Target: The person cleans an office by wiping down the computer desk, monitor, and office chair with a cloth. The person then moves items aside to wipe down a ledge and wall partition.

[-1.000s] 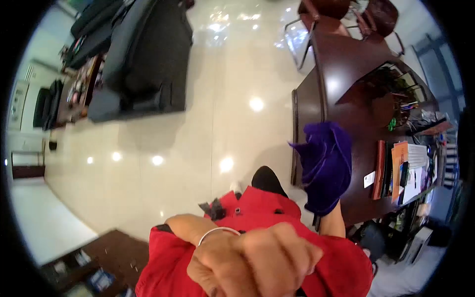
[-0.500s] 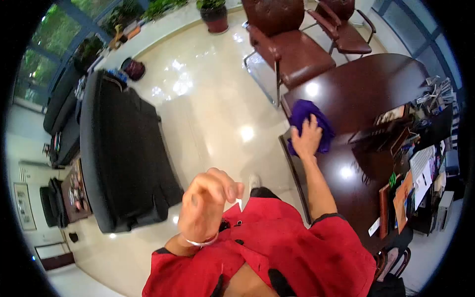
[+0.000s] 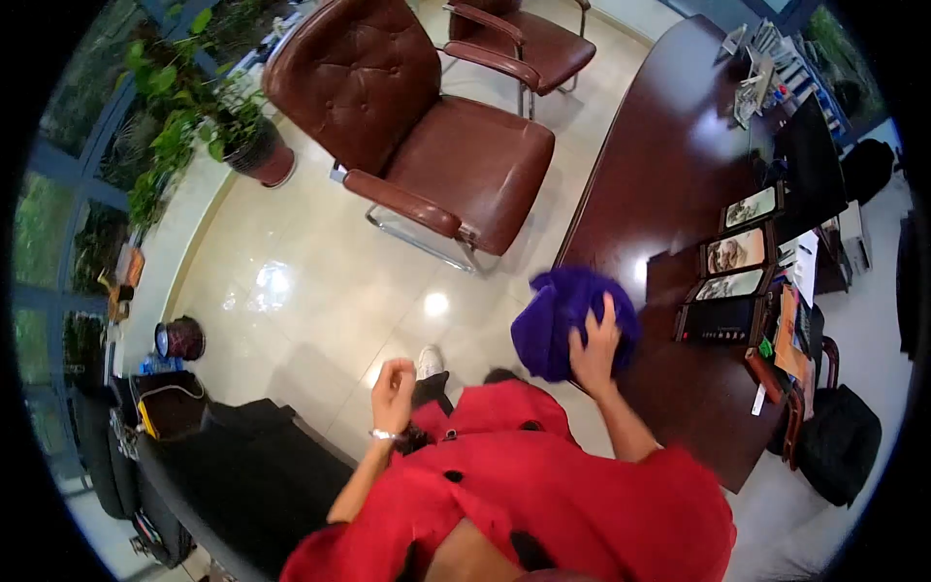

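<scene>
The right hand (image 3: 596, 351) spreads its fingers over the crumpled purple fabric cloth (image 3: 545, 332), which bulges past the glossy dark-brown wooden table (image 3: 693, 407)'s left long edge and could slide off if pressed too lightly, while the left hand (image 3: 392, 396) curls, contents unclear.

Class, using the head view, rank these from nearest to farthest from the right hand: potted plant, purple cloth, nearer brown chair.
1. Purple cloth: touching the right hand.
2. Nearer brown chair: ahead, left.
3. Potted plant: farther left, beyond it.
</scene>
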`<state>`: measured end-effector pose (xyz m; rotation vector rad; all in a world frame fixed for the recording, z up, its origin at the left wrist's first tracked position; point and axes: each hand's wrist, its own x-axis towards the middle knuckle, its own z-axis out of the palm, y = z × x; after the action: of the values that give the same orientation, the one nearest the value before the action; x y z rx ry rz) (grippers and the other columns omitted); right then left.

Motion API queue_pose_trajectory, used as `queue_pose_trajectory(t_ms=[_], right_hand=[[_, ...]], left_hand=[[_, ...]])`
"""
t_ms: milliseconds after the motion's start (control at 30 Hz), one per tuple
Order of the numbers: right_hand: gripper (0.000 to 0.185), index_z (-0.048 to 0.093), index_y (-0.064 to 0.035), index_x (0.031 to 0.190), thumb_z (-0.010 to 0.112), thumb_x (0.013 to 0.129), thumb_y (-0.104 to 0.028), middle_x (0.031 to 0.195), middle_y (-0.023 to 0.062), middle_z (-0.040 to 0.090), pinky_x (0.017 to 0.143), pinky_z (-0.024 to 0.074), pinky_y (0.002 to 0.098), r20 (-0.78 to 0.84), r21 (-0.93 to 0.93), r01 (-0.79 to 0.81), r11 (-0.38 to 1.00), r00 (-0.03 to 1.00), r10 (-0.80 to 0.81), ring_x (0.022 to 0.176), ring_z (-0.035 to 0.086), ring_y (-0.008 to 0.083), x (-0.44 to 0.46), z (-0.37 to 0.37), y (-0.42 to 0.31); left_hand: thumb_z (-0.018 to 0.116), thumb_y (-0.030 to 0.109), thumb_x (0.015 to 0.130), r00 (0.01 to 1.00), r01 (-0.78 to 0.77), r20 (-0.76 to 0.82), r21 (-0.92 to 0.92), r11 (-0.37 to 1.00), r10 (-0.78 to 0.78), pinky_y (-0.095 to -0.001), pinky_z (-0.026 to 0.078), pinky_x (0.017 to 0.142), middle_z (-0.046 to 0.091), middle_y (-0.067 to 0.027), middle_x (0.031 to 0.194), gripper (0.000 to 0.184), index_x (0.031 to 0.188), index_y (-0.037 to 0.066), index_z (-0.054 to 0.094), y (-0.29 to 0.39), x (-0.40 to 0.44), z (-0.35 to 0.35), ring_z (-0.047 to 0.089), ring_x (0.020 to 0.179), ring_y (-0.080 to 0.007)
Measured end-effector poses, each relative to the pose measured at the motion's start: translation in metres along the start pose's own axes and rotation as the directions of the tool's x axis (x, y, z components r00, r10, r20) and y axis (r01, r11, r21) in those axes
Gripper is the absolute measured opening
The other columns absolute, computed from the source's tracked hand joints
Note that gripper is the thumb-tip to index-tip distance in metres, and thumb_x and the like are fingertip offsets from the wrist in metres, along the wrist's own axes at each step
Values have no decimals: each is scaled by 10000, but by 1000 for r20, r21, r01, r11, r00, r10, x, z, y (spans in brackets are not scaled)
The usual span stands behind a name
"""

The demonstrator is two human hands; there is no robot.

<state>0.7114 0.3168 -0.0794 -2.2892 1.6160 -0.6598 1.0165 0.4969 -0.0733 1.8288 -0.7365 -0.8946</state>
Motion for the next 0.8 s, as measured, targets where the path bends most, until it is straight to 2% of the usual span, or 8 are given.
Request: queue_pose_trajectory(t_ms=[67, 133, 267, 400, 533, 600, 667, 800], right_hand=[[496, 563, 35, 1190, 659, 748, -171, 1450, 271, 283, 1003, 330, 500, 20, 7, -107, 994, 994, 107, 1198, 416, 483, -27, 1, -12], [484, 591, 42, 1156, 677, 728, -168, 1456, 246, 295, 1008, 323, 507, 8, -148, -249, 957, 967, 253, 1185, 421, 480, -7, 5, -25], [478, 624, 39, 1127, 704, 725, -207, 1461, 160, 349, 961, 350, 494, -99, -199, -307, 931, 951, 293, 1116, 459, 437, 94, 32, -2], [454, 605, 17, 1180, 672, 771, -169, 1456, 124, 371, 944, 368, 485, -153, -269, -209, 940, 973, 173, 1079, 485, 393, 205, 48, 35], [452, 592, 6, 1211, 660, 800, -169, 1404, 91, 454, 941, 386, 457, -191, -300, -302, 905, 948, 253, 1120, 504, 351, 296, 50, 66], [406, 583, 22, 1203, 625, 879, -219, 1347, 114, 516, 945, 403, 426, -329, -212, -232, 949, 932, 154, 1138, 518, 315, 325, 67, 114], [425, 546, 60, 1211, 546, 958, -281, 1259, 132, 568, 941, 422, 397, -107, 841, -416, 344, 497, 861, 1076, 552, 282, 370, 51, 60], [422, 514, 94, 1200, 494, 986, -269, 1104, 166, 595, 910, 444, 376, -195, 805, -234, 546, 764, 615, 961, 574, 255, 413, 61, -122]], left_hand=[[596, 258, 923, 995, -46, 87, 55, 997, 41, -312, 494, 732, 588, -96, 1097, 323, 1166, 55, 535, 9, 68, -6, 591, 851, -164], [645, 420, 867, 850, 526, 110, -248, 814, -516, -421, 499, 813, 449, -152, 1329, 659, 1371, 97, 368, 8, 142, -4, 566, 1053, -265], [615, 629, 800, 817, 514, 33, -491, 703, -575, -524, 435, 952, 302, -213, 1456, 972, 1499, 145, 144, -11, 279, 18, 424, 1268, -361], [571, 562, 871, 817, 441, -23, -618, 651, -576, -528, 409, 975, 349, -191, 1432, 813, 1458, 81, 281, -13, 370, 48, 437, 1234, -334], [607, 356, 915, 842, 164, -178, -816, 555, -510, -430, 504, 806, 603, -74, 956, 394, 1185, 84, 517, -55, 412, 69, 584, 837, -274], [650, 531, 842, 813, 317, 15, -850, 421, -582, -456, 494, 876, 597, -140, 1028, 594, 1175, 62, 504, -20, 401, 55, 584, 946, -297], [699, 589, 770, 807, 349, 81, -865, 361, -586, -441, 505, 874, 562, -134, 1001, 724, 1182, 34, 484, -9, 410, 49, 577, 918, -299], [749, 402, 800, 736, 267, 70, -944, 194, -674, -456, 524, 681, 576, -140, 871, 462, 1015, 62, 522, -45, 421, 55, 592, 751, -303]])
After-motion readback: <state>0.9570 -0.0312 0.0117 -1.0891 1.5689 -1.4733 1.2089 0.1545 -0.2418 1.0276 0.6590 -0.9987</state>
